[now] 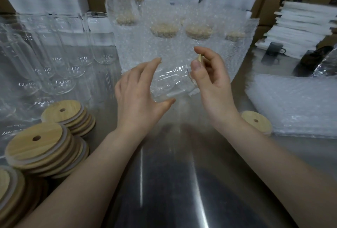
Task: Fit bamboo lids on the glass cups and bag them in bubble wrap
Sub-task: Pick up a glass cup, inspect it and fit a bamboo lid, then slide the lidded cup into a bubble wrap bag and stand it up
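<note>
1. Gripping a clear glass cup, the left hand had its fingers and thumb curved round the base end; the cup lay on its side over the steel table, contact with the surface not determinable.
2. The right hand pinched a bamboo lid between thumb and forefinger at the cup's other end. Only the lid's edge showed.
3. Just beyond the hands stood the bagged cups, lids dimly visible through the bubble wrap.
4. Empty glasses crowded the left side; the lid stacks sat near the left forearm.
5. On the right lay a pile of bubble-wrap bags, with a single lid at its near corner.
6. Bare steel showed between the forearms, bounded by these items on either side.
</note>
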The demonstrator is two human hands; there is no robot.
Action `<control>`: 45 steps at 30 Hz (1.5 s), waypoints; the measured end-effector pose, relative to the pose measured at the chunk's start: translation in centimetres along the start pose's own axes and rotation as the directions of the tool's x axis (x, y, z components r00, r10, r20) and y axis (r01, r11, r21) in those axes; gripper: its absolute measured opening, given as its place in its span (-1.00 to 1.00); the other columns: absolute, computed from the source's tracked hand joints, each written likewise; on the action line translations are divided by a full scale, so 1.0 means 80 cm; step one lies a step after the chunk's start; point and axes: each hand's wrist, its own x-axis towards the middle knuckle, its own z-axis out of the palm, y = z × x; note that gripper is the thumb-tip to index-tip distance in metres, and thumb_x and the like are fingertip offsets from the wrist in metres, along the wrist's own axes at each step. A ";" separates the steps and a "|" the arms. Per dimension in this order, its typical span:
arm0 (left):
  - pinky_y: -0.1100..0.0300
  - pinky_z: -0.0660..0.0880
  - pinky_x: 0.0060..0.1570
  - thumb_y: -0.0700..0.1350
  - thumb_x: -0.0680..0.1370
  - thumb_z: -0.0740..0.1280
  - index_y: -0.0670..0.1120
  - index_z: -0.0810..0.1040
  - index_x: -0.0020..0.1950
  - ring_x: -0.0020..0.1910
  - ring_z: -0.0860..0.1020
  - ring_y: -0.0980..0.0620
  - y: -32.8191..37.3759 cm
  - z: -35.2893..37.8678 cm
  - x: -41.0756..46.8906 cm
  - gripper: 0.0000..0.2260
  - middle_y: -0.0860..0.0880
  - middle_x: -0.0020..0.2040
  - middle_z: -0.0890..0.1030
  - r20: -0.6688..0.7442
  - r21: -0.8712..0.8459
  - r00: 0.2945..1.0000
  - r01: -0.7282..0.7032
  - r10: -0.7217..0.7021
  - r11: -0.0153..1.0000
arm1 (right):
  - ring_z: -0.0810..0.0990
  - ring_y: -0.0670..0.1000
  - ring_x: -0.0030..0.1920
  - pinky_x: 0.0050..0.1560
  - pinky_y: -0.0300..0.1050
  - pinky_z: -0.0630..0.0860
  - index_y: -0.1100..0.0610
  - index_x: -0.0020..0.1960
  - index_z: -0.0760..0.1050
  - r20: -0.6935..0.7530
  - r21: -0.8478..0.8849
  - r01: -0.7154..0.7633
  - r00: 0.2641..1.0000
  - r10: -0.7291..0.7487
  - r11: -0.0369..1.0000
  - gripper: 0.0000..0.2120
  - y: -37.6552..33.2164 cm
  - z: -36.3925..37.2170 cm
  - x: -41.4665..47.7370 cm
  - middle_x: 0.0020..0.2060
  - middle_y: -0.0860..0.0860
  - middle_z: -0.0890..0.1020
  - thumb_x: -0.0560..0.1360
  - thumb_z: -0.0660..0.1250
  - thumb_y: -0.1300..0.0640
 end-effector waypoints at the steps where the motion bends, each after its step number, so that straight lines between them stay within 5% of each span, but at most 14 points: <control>1: -0.11 0.31 0.33 0.08 0.27 0.56 0.04 0.37 0.48 0.33 0.42 -0.11 0.000 0.000 0.000 -0.20 -0.03 0.35 0.49 0.002 0.005 1.000 -0.011 0.011 1.000 | 0.46 0.01 0.12 0.35 0.15 0.40 -0.02 0.26 0.45 0.003 -0.005 0.005 1.000 -0.005 1.000 -0.64 -0.001 0.000 0.000 0.11 0.17 0.43 0.49 0.30 -0.04; 9: -0.15 0.33 0.32 0.07 0.26 0.58 0.05 0.36 0.50 0.35 0.43 -0.11 0.004 0.000 0.000 -0.16 -0.02 0.37 0.49 0.046 0.002 0.997 -0.056 0.056 0.998 | 0.42 -0.08 0.05 0.20 -0.14 0.41 -0.03 0.22 0.40 0.049 -0.044 0.062 0.997 -0.060 0.997 -0.69 0.002 -0.002 0.001 0.11 0.17 0.42 0.50 0.29 -0.03; 17: -0.13 0.34 0.30 0.03 0.24 0.62 0.04 0.39 0.49 0.33 0.45 -0.13 0.008 -0.003 -0.001 -0.15 -0.04 0.35 0.51 0.042 0.039 0.997 -0.059 0.057 0.998 | 0.33 -0.13 0.39 0.48 -0.04 0.25 -0.06 0.36 0.30 0.146 -0.105 0.061 0.988 -0.045 0.993 -0.64 0.009 0.000 -0.002 0.28 -0.12 0.36 0.57 0.12 -0.06; 33: -0.12 0.37 0.24 0.01 0.23 0.62 0.03 0.43 0.46 0.30 0.48 -0.14 0.010 -0.004 -0.003 -0.18 -0.04 0.32 0.53 -0.008 0.077 0.997 -0.076 0.077 0.994 | 0.33 -0.03 0.39 0.48 0.07 0.24 -0.04 0.36 0.28 0.225 -0.086 0.009 0.974 0.011 0.996 -0.63 0.001 0.000 -0.002 0.32 0.06 0.36 0.57 0.09 -0.05; 36: -0.10 0.35 0.26 0.02 0.24 0.62 0.04 0.41 0.47 0.31 0.46 -0.13 0.010 -0.003 -0.002 -0.17 -0.03 0.33 0.52 0.007 0.074 0.998 -0.066 0.066 0.995 | 0.29 -0.04 0.42 0.50 0.06 0.21 0.00 0.43 0.25 0.254 -0.108 0.005 0.967 0.022 0.994 -0.63 0.001 -0.004 0.000 0.31 0.00 0.36 0.64 0.10 0.00; 39: -0.13 0.36 0.31 0.07 0.26 0.58 0.04 0.38 0.49 0.34 0.45 -0.10 0.008 -0.002 0.001 -0.18 -0.01 0.34 0.51 0.045 0.005 0.998 -0.046 0.046 0.999 | 0.29 -0.16 0.40 0.52 -0.04 0.18 0.03 0.51 0.20 0.286 -0.143 0.048 0.958 -0.005 0.989 -0.58 0.000 -0.009 0.002 0.18 -0.26 0.39 0.67 0.06 0.01; 43: 0.03 0.39 0.31 0.17 0.28 0.51 0.04 0.34 0.48 0.33 0.46 -0.01 0.006 -0.001 0.002 -0.19 0.02 0.34 0.50 0.000 -0.131 0.999 0.051 -0.052 0.990 | 0.49 -0.19 0.27 0.34 -0.17 0.40 0.00 0.38 0.40 0.076 -0.188 0.152 0.987 -0.140 0.970 -0.63 -0.004 -0.016 0.003 0.25 -0.14 0.54 0.63 0.06 0.01; 45: 0.07 0.41 0.29 0.19 0.30 0.52 0.04 0.31 0.48 0.32 0.45 0.05 0.001 -0.001 0.003 -0.19 0.04 0.35 0.47 -0.051 -0.206 0.990 0.122 -0.135 0.971 | 0.62 -0.10 -0.02 0.09 -0.03 0.56 0.01 -0.01 0.57 -0.180 -0.241 0.142 0.965 -0.188 0.960 -0.74 -0.007 -0.026 0.009 -0.08 -0.10 0.65 0.59 0.10 0.10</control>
